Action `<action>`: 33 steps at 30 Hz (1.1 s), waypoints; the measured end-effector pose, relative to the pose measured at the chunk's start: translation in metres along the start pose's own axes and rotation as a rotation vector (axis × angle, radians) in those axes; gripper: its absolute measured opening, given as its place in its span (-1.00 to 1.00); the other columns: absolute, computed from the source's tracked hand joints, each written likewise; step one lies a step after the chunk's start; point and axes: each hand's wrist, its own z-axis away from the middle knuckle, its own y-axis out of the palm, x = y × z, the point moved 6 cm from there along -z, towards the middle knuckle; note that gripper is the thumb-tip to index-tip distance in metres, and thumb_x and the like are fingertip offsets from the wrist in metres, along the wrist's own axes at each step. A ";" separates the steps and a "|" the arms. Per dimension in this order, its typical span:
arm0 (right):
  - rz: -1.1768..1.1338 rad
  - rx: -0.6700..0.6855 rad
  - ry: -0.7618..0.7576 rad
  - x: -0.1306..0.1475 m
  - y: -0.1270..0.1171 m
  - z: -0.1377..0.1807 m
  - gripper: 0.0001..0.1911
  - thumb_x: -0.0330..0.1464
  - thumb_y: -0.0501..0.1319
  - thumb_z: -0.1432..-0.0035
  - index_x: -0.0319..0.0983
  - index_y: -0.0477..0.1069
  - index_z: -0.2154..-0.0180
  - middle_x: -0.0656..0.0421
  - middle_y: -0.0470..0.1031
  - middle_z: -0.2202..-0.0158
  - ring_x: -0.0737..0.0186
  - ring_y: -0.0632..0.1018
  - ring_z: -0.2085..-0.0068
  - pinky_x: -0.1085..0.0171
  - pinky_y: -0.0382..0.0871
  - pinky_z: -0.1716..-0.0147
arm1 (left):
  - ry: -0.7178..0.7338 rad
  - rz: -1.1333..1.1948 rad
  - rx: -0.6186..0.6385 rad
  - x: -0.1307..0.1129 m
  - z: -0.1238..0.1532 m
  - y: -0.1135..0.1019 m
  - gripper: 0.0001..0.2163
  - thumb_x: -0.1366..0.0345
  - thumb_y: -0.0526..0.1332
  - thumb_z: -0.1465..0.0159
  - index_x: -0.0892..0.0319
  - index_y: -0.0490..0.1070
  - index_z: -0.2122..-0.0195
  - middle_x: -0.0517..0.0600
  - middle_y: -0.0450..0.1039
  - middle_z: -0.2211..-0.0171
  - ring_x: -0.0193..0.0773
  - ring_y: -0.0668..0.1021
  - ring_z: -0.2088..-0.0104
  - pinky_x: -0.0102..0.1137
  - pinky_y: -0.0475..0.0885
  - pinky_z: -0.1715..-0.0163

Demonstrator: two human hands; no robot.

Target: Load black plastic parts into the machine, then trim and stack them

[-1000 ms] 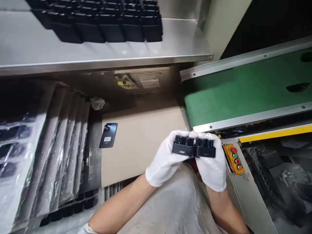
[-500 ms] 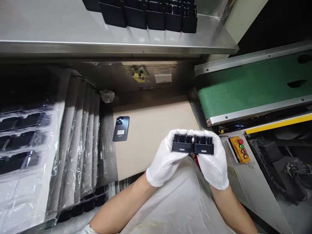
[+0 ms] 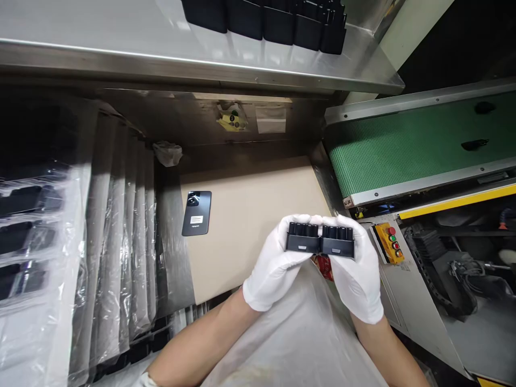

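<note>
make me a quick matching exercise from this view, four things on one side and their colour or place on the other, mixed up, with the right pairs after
Things:
1. phone
2. black parts
3. conveyor belt
4. button box

Colour or place:
a. green
b. yellow-orange
c. lying on the beige sheet
d. held up by the left hand and right hand, both in white gloves

Right pairs: 1-c, 2-d, 3-a, 4-b
</note>
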 end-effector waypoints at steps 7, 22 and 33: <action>0.302 -0.011 -0.061 -0.001 0.000 0.006 -0.52 -0.40 0.41 -0.15 -0.09 0.51 -0.12 0.09 0.61 -0.09 0.01 0.62 -0.12 -0.03 0.54 -0.19 | 0.249 -0.522 -0.116 -0.020 0.007 -0.004 -0.66 0.47 0.42 -0.15 0.06 0.55 0.06 0.01 0.61 -0.03 -0.03 0.58 -0.11 -0.14 0.46 -0.19; 0.668 0.089 -0.173 -0.039 0.004 -0.005 -0.28 -0.51 0.12 -0.16 -0.16 0.30 -0.37 0.08 0.45 -0.30 0.02 0.48 -0.30 0.00 0.42 -0.30 | 0.032 -0.523 -0.167 0.018 -0.016 -0.025 -0.35 0.51 0.18 0.00 0.08 0.50 -0.17 0.01 0.55 -0.12 0.03 0.56 -0.11 -0.09 0.45 -0.21; 0.419 0.053 -0.088 -0.055 -0.023 -0.017 -0.51 -0.22 0.23 -0.35 -0.16 0.42 -0.26 0.04 0.47 -0.28 0.03 0.50 -0.28 0.02 0.42 -0.30 | -0.047 -0.612 0.024 0.016 -0.019 -0.023 -0.45 0.19 0.31 -0.33 0.00 0.35 -0.35 0.07 0.49 -0.19 -0.04 0.57 -0.06 -0.13 0.45 -0.20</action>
